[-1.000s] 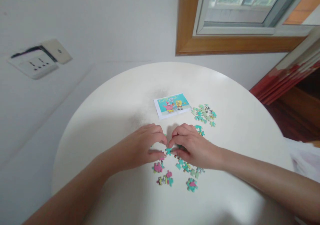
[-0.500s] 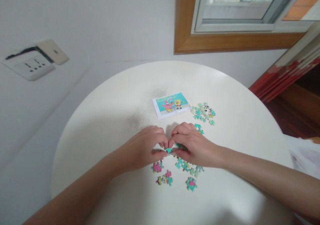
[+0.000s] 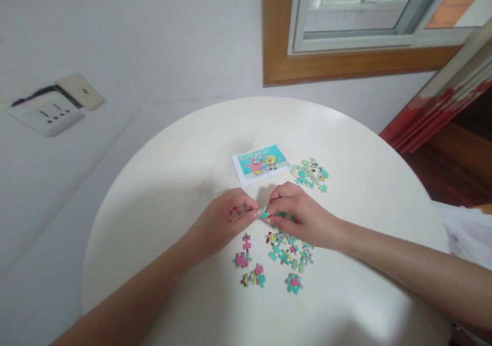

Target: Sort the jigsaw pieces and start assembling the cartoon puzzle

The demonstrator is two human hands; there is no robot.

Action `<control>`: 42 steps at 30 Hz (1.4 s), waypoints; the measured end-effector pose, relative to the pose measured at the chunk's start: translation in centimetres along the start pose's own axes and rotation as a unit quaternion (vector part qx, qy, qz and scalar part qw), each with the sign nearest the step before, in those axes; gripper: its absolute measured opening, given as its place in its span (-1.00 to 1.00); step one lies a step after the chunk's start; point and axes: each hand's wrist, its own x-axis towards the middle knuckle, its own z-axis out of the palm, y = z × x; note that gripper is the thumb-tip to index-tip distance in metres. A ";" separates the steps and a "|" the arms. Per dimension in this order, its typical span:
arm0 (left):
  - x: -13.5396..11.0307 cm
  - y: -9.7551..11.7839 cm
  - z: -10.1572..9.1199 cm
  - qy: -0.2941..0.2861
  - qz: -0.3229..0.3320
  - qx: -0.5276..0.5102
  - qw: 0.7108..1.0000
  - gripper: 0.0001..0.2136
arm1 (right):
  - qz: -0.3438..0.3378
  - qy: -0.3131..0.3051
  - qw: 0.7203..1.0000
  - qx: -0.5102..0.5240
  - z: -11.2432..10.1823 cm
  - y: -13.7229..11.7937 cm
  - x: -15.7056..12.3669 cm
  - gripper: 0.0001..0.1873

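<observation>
Above a round white table (image 3: 172,182), my left hand (image 3: 223,223) and my right hand (image 3: 300,215) meet fingertip to fingertip. Both pinch small teal puzzle pieces (image 3: 264,215) held between them, lifted off the tabletop. Just below the hands lies a loose cluster of teal, pink and yellow puzzle pieces (image 3: 286,251). A single pink piece (image 3: 246,242) and a few joined pink ones (image 3: 242,260) lie under my left hand. A small reference picture card (image 3: 260,163) sits beyond the hands.
A second heap of pale green puzzle pieces (image 3: 310,173) lies right of the card. A wall socket (image 3: 46,113) is on the left wall. A wood-framed window (image 3: 357,28) is behind the table, and a red and white curtain (image 3: 442,110) hangs at the right.
Both hands have lifted off the table and moved slightly away from me with the teal pieces pinched between them. Pieces that lay under the hands now show.
</observation>
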 end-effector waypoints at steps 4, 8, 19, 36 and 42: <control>-0.2 0.2 0.0 -0.002 0.014 -0.002 1.000 -0.81 | 0.009 0.022 0.997 0.076 -0.2 0.4 0.2 -0.89; -0.4 0.6 -0.1 -0.015 0.036 -0.007 0.999 -0.83 | 0.016 0.025 0.993 0.118 -0.5 0.5 0.3 -0.89; -0.7 1.5 0.0 -0.066 0.096 -0.004 0.993 -0.72 | 0.019 0.006 0.991 0.132 -0.9 0.5 0.6 -0.88; -0.6 1.3 -0.1 -0.070 0.073 -0.035 0.994 -0.68 | 0.071 0.018 0.978 0.196 -1.1 0.2 0.3 -0.62; -0.6 1.3 -0.1 -0.056 0.064 -0.034 0.996 -0.67 | 0.037 0.018 0.987 0.158 -1.2 0.3 0.2 -0.93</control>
